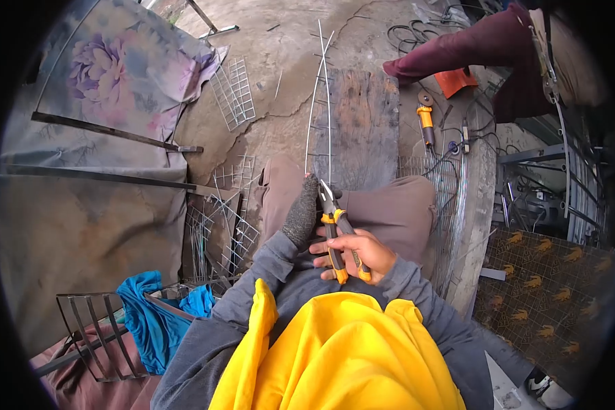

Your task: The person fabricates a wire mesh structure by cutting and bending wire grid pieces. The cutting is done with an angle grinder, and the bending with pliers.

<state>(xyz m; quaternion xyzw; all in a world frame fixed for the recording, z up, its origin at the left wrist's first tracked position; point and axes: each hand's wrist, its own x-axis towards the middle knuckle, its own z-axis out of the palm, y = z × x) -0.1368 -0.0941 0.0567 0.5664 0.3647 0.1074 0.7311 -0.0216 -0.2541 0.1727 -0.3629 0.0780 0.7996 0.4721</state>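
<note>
My left hand (302, 213), in a dark grey glove, is closed around the near end of a pair of long thin metal wires (330, 130). They run away from me, cross near their far tips, and have short cross pieces along their length. My bare right hand (370, 251) grips pliers (334, 218) with black and yellow handles. The handles are spread a little, and the jaws are right at the near end of the right-hand wire, close to the gloved fingers. Both hands are over my lap.
Beyond my knees lies a worn wooden board (362, 123). Wire mesh pieces (239, 92) lie to the left, near a floral cloth (109, 68). On the right are a yellow angle grinder (426, 117), cables, metal bars and another person's leg (458, 49). A blue cloth (147, 318) hangs at lower left.
</note>
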